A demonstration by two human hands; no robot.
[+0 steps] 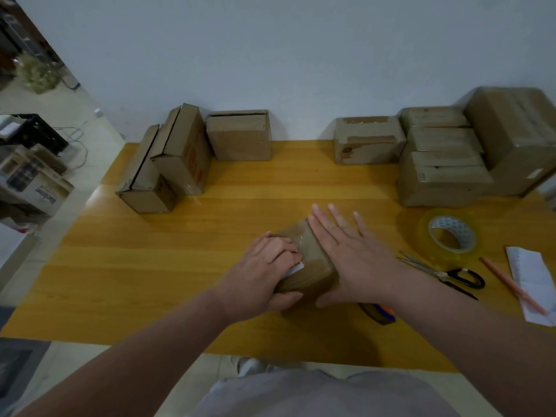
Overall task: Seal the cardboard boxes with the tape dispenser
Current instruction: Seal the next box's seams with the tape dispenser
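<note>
Head view: a small cardboard box (310, 266), brown and glossy with clear tape over its top, sits near the front middle of the worktop (180, 266). The left hand (267, 272) grips its 9 o'clock side, fingers curled over the top edge and thumb on the near face. A white label (296, 268) peeks from beneath the fingertips. The right hand (352, 251) lies flat on the top, fingers straight and spread.

The tape dispenser (380, 314), dark with orange and blue parts, lies at 4 o'clock from the box, half hidden under the right forearm. At 3 o'clock are a clear tape roll (451, 236) on a white printed core, black-handled scissors (445, 273), an orange pencil (511, 284) and a creased paper slip (532, 284).

The worktop is smooth yellow wood grain, set against a plain pale wall (285, 55). Plain brown cartons stand at 10 o'clock (168, 164) and stacked at 2 o'clock (445, 164).

On the tiled floor (99, 139) at 9 o'clock is a printed carton (36, 182); its lettering is too blurred to read.
</note>
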